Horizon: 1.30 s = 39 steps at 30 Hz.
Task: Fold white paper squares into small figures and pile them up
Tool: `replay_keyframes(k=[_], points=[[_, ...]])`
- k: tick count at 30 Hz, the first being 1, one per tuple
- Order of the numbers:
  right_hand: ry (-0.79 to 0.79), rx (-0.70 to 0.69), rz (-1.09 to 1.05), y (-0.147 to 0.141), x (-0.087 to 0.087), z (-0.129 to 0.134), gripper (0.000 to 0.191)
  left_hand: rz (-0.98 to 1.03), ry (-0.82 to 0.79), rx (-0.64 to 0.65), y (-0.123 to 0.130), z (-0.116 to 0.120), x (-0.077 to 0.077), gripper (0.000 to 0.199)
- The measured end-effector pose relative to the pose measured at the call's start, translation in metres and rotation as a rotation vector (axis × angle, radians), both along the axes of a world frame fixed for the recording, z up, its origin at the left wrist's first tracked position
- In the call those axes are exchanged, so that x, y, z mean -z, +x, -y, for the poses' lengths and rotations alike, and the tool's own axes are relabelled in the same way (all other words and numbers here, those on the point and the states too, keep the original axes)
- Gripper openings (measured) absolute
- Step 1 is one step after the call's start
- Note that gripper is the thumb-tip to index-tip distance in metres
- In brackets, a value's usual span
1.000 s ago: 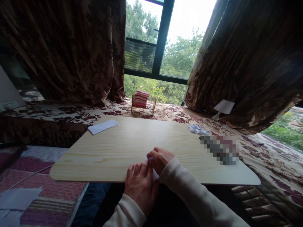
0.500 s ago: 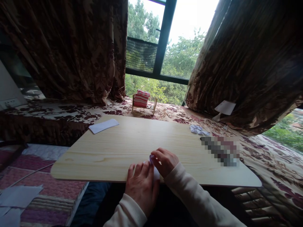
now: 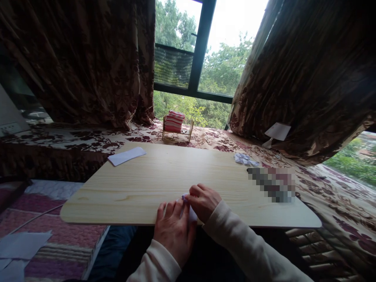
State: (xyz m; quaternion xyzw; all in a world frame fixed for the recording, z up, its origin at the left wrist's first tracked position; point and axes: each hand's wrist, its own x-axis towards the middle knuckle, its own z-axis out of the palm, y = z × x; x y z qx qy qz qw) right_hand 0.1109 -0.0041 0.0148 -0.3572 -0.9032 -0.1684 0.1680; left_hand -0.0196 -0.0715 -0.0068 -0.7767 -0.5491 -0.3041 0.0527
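At the near edge of the pale wooden table (image 3: 123,196), a small white piece of paper (image 3: 192,214) lies under and between my hands. My left hand (image 3: 173,229) rests on it from the left, fingers stretched out and a little apart, pressing it against the tabletop. From the right, my right hand (image 3: 204,201) pinches the paper's curled upper end between thumb and fingers. Most of the sheet is hidden by the hands, so its full shape does not show.
A folded white paper (image 3: 127,156) lies at the table's far left. Crumpled paper pieces (image 3: 246,159) sit at the far right, near a blurred-out object (image 3: 272,185). Beyond stand a small rack with striped cloths (image 3: 174,122) and a white lamp (image 3: 277,131). More paper (image 3: 23,246) lies lower left.
My right fingers have closed down on the paper's curled end and moved slightly left, narrowing the loop seen before. My left hand stays nearly in place. The whole view has shifted slightly.
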Motion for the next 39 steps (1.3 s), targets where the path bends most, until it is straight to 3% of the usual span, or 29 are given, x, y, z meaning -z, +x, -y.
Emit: replay_keyframes(k=[4, 8, 14, 22, 31, 36, 39], points=[[0.017, -0.034, 0.070, -0.002, -0.001, -0.006, 0.021, -0.012, 0.010, 0.002, 0.000, 0.000, 0.001, 0.038], [-0.081, -0.024, 0.113, -0.002, -0.006, -0.006, 0.019, -0.023, 0.012, -0.001, 0.000, 0.000, 0.001, 0.036], [-0.245, -0.045, 0.006, 0.006, -0.008, -0.002, 0.022, -0.023, 0.010, -0.008, 0.000, 0.000, 0.000, 0.036], [-0.216, -0.105, -0.069, 0.003, -0.005, -0.005, 0.022, -0.039, 0.060, -0.027, -0.001, -0.002, 0.005, 0.037], [-0.267, -0.146, -0.168, 0.013, 0.011, -0.009, 0.032, -0.127, 0.058, 0.000, -0.002, -0.002, 0.000, 0.035], [-0.306, -0.097, -0.308, 0.023, 0.006, -0.013, 0.045, -0.119, 0.054, 0.003, -0.001, -0.002, 0.000, 0.036], [-0.327, -0.097, -0.262, 0.024, 0.003, -0.016, 0.042, -0.127, 0.052, 0.006, -0.002, -0.003, 0.001, 0.038]])
